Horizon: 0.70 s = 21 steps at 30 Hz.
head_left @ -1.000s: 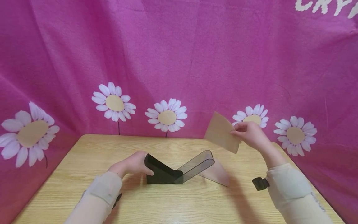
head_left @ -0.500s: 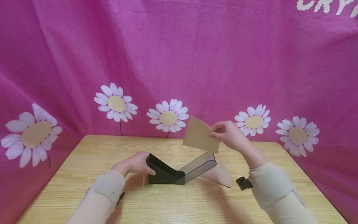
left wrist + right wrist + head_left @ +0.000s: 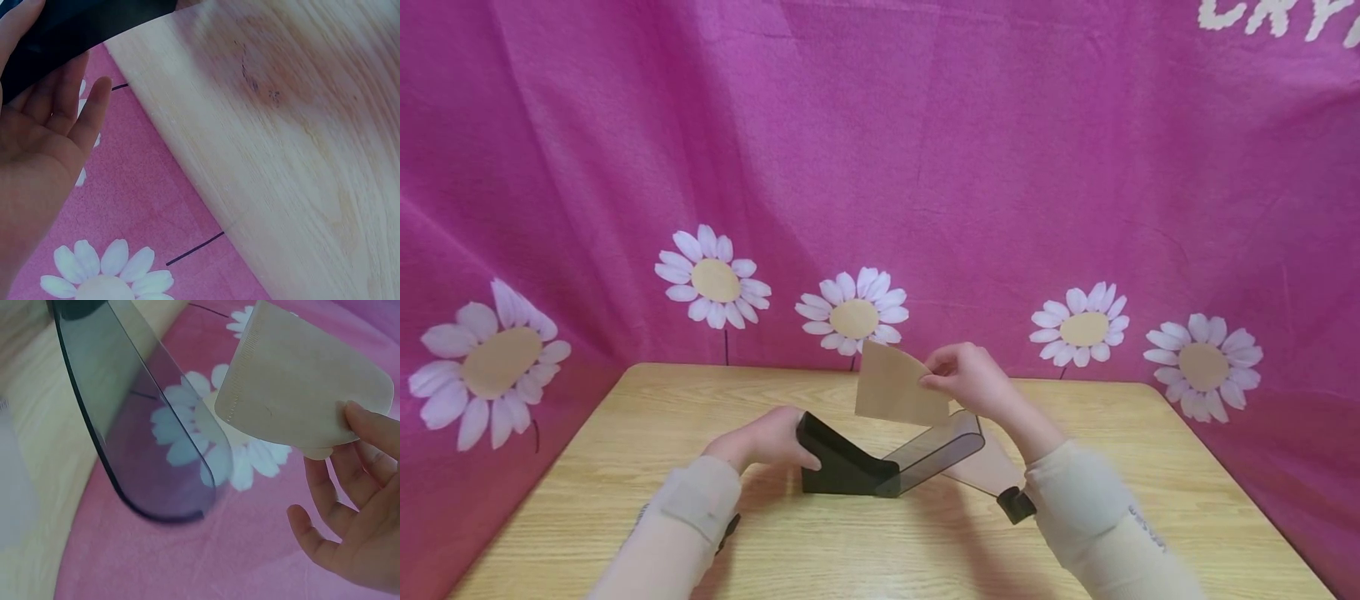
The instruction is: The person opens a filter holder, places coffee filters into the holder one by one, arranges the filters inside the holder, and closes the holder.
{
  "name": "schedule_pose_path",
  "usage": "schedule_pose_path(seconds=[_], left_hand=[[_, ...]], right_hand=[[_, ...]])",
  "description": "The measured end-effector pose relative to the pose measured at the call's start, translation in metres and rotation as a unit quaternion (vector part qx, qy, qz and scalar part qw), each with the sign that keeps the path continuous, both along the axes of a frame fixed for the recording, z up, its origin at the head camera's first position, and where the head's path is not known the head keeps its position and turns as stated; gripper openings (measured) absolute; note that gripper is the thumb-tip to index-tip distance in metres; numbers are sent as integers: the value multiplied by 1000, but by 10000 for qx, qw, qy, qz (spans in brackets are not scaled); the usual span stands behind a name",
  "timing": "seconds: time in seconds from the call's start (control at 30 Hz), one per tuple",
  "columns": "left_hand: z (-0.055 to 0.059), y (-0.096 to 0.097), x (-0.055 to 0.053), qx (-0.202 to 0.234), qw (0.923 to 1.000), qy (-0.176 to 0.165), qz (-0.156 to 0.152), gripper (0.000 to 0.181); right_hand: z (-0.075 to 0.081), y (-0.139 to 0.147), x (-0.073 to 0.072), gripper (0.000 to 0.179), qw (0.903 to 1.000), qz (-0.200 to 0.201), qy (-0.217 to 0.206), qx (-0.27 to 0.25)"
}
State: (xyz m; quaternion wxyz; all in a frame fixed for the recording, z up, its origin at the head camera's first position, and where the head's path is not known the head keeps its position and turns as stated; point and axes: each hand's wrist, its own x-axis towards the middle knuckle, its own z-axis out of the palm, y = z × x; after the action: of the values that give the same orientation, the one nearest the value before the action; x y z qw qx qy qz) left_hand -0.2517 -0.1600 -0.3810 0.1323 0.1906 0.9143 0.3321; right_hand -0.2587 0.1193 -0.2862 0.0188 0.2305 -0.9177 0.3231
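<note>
My right hand (image 3: 973, 379) pinches a brown paper coffee filter (image 3: 895, 387) by its curved edge, thumb on one face. In the right wrist view the filter (image 3: 300, 375) shows a crimped seam along one side. It is held up above a black box (image 3: 842, 467), whose smoky see-through lid (image 3: 936, 454) is swung out to the right. My left hand (image 3: 767, 437) grips the box at its tall left end, thumb on the near side; most of its fingers are hidden behind it. The box's inside is hidden in the head view.
A pale flat piece (image 3: 981, 471) lies on the wooden table (image 3: 820, 550) behind and right of the lid, partly seen through it. A pink cloth (image 3: 925, 167) with daisies hangs around the table's back and sides. Each wrist wears a pale band (image 3: 1075, 483) with a black fitting.
My right hand has carried the coffee filter left and lower, from right of the lid to above the box. The left hand keeps its grip and the box stays in place.
</note>
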Motion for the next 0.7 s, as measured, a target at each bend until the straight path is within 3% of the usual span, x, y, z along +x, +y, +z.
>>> schedule_pose_path(seconds=[0.47, 0.7], left_hand=[[-4, -1, -1, 74, 9995, 236, -170, 28], [-2, 0, -1, 81, 9998, 141, -119, 28]], right_hand=[[-27, -22, -5, 6, 9997, 194, -150, -26], [-38, -29, -6, 6, 9994, 185, -307, -14]])
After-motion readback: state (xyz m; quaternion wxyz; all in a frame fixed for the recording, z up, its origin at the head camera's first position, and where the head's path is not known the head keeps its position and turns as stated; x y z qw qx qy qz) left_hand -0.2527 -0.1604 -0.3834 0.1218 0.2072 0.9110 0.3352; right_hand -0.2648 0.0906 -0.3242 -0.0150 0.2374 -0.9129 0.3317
